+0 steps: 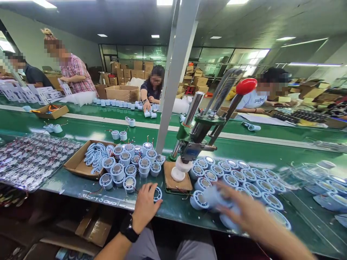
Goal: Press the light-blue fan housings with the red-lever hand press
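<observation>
My left hand (146,204), wearing a dark wristwatch, curls its thumb and fingers around a light-blue round housing (157,195) at the bench's front edge; the fingers partly hide it. My right hand (241,207) is smeared by motion, its fingers and thumb around another light-blue round housing (214,196), also blurred. Between the hands stands a hand press (196,141) with a red ball knob (246,86). Its white round pressing head (184,165) sits just above a white round pad (178,174) on a brown base plate (170,180).
Left of the press, blue housings (125,158) with metal discs cluster beside a cardboard tray (74,168) of blue rings. Rows of similar housings (238,176) stand to the right. Circuit boards (35,159) lie far left. A grey post (176,68) rises behind. Several co-workers occupy the far side.
</observation>
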Available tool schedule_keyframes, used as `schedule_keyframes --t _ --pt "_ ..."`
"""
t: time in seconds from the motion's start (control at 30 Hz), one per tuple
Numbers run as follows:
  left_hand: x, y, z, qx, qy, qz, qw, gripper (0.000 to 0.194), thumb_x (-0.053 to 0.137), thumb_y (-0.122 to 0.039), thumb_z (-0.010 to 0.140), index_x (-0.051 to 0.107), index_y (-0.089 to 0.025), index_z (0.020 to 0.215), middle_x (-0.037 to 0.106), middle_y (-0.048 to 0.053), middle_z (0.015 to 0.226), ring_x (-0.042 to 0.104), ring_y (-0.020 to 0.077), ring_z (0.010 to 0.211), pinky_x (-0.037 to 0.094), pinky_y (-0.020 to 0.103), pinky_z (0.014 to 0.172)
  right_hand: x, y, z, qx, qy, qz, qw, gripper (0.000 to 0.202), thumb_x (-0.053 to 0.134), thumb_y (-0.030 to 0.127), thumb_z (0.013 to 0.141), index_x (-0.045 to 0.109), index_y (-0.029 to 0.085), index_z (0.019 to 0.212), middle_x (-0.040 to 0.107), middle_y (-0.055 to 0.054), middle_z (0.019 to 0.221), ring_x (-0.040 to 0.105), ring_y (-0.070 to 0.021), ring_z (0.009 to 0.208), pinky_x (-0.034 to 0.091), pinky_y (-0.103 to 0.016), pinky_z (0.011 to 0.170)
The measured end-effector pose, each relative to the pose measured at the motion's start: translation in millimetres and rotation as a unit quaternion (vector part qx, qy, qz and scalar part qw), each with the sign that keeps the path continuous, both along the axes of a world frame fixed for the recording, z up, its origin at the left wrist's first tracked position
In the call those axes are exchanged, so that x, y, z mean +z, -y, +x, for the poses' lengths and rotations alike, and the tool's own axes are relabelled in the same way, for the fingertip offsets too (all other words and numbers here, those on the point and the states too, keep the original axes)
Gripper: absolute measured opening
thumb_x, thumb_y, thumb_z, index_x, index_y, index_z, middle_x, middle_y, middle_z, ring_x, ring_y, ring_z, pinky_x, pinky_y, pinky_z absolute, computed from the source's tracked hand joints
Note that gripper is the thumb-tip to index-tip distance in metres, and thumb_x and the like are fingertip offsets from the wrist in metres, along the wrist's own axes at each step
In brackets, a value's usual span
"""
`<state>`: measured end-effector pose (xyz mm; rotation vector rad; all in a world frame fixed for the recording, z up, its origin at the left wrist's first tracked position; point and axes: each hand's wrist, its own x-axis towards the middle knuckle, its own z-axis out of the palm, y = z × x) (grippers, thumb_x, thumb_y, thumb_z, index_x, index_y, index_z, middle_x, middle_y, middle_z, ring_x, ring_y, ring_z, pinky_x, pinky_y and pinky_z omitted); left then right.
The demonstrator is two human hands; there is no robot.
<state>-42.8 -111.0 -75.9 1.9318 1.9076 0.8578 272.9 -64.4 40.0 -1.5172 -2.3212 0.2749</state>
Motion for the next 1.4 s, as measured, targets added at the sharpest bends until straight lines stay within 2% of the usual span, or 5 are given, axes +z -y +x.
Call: schedule_keyframes --t 0.13,0.3,0.6,0.9,1.4 --pt "11.9 29 -29 0.053 0.077 0.102 0.99 0.047 0.061 -0.027 0.087 0.052 -0.021 0.133 0.059 0.012 0.132 0.056 0.0279 0.124 0.047 0.047 0.105 -47.6 48 -103 0.121 0.086 -0.096 0.984 0.059 0.061 0.021 0.083 0.053 0.032 0.14 0.068 -0.008 0.111 0.07 -0.0225 0.09 0.054 -0.029 0.079" --pt "31.2 68 -59 0.141 0.106 0.136 0.975 0.047 0.063 -0.045 0.085 0.056 -0.022 0.126 0.064 0.011 0.125 0.063 0.0305 0.113 0.052 0.049 0.099 -59.3 17 -178 0.12 0.148 -0.047 0.981 0.073 0.066 0.019 0.084 0.038 0.035 0.149 0.063 -0.013 0.114 0.066 -0.0301 0.103 0.052 -0.041 0.088" --pt "21.7 56 -6 -0.001 0.157 0.029 0.987 0.051 0.065 -0.027 0.079 0.057 -0.02 0.129 0.062 0.012 0.131 0.06 0.0292 0.121 0.048 0.05 0.106 -126.3 42 -127 -0.002 -0.092 0.051 0.994 0.039 0.076 0.024 0.078 0.063 0.018 0.114 0.058 -0.012 0.111 0.061 -0.0265 0.102 0.056 -0.042 0.089" --pt "24.4 36 7 -0.055 0.141 0.007 0.988 0.055 0.065 -0.023 0.079 0.053 -0.022 0.133 0.059 0.01 0.136 0.055 0.0279 0.127 0.044 0.05 0.111 -138.4 54 -109 0.061 -0.293 0.005 0.954 0.052 0.046 0.008 0.082 0.054 0.024 0.132 0.028 -0.011 0.155 0.032 -0.0263 0.146 0.037 -0.047 0.116" --pt "16.4 8 46 -0.105 0.094 0.017 0.99 0.06 0.058 -0.01 0.078 0.05 -0.022 0.136 0.059 0.009 0.134 0.052 0.0275 0.128 0.043 0.051 0.111 -164.8 51 -143 -0.076 -0.383 0.043 0.92 0.062 0.054 0.012 0.076 0.046 0.018 0.137 0.062 -0.013 0.128 0.062 -0.0231 0.119 0.052 -0.039 0.104"
